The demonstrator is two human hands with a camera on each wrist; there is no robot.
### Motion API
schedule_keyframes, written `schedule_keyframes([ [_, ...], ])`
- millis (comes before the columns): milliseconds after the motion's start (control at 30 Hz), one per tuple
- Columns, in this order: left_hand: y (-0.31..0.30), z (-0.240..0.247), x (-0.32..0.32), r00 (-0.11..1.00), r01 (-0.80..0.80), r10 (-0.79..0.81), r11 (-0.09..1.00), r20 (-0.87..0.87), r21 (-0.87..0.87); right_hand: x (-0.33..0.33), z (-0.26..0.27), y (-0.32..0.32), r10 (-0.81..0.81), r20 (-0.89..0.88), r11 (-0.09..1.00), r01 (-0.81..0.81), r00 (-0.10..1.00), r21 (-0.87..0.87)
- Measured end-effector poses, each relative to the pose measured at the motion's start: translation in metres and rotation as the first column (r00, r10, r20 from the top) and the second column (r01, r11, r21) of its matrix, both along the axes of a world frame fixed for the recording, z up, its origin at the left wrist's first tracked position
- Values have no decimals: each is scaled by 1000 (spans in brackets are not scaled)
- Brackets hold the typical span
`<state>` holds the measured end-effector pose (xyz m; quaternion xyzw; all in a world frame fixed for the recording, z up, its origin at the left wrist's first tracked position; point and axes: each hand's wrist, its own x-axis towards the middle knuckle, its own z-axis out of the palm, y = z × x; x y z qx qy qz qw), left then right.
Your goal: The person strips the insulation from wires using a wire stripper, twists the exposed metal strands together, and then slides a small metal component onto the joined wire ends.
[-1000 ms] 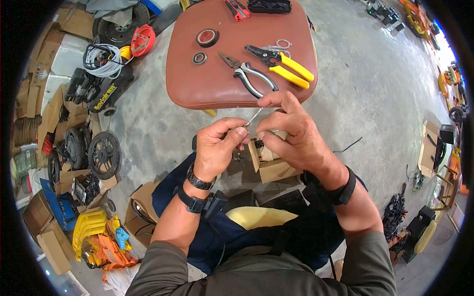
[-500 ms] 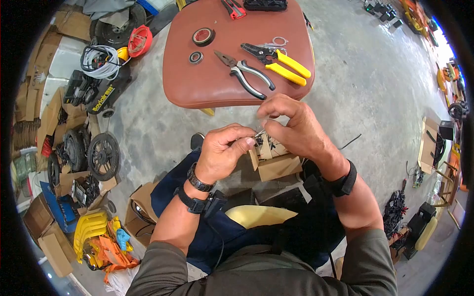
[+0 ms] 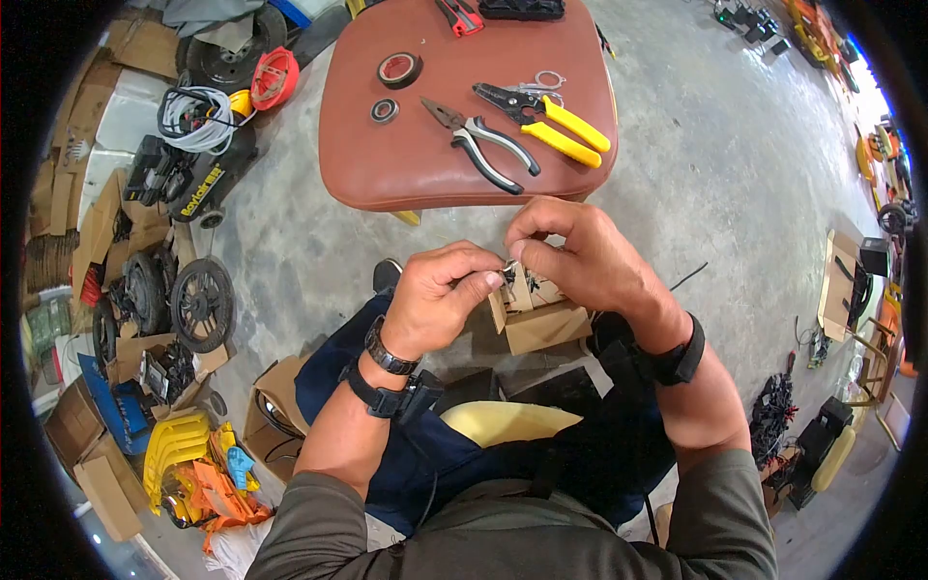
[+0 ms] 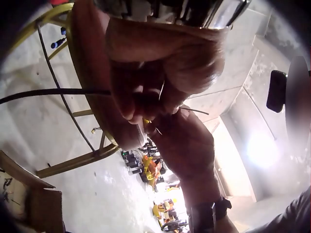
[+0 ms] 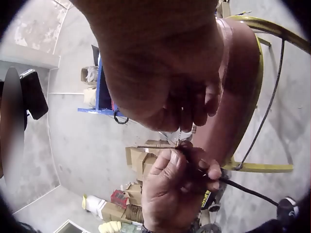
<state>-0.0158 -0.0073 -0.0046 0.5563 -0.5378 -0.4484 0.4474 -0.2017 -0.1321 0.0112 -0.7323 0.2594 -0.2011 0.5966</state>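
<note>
My left hand (image 3: pixel 430 300) grips a black cable (image 5: pixel 248 190) near its end, thumb and forefinger together at the tip. Out of that grip, in the right wrist view, a thin brownish wire (image 5: pixel 153 147) sticks out sideways. A short silvery wire strand (image 5: pixel 180 135) rises between the two hands. The fingertips of my right hand (image 3: pixel 585 256) pinch this strand, close above the left thumb. Curled fingers partly hide the join. Both hands are held in front of the brown padded stool (image 3: pixel 367 174), above an open cardboard box (image 3: pixel 546 332).
On the stool lie combination pliers (image 3: pixel 483 145), yellow-handled wire strippers (image 3: pixel 556 126), folding scissors (image 3: pixel 548 81), a tape roll (image 3: pixel 399 70), a smaller ring (image 3: pixel 384 111), a red utility knife (image 3: pixel 459 17) and a black case (image 3: pixel 522 8). Wheels (image 3: pixel 203 304) and cartons stand at left.
The right hand has come down toward the left fingertips, its raised forefinger now curled in to the thumb. The strand that pointed up and away is now bent between the hands.
</note>
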Motion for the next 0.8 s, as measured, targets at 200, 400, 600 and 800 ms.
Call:
schedule_keyframes([
  [200, -2, 3, 0, 992, 81, -79, 996, 96, -22, 2, -5, 3, 8, -103, 998, -15, 995, -68],
  [400, -1, -9, 1, 998, -59, 59, 998, -28, 23, 5, -7, 4, -86, 66, 992, 91, 994, -90],
  [600, 0, -15, 4, 937, -199, 238, 965, -255, 169, 7, 1, 13, -22, 101, 922, 59, 995, -383],
  [800, 0, -13, 0, 894, -262, 337, 928, -296, 266, 6, -5, 7, -12, 110, 925, 53, 994, -376],
])
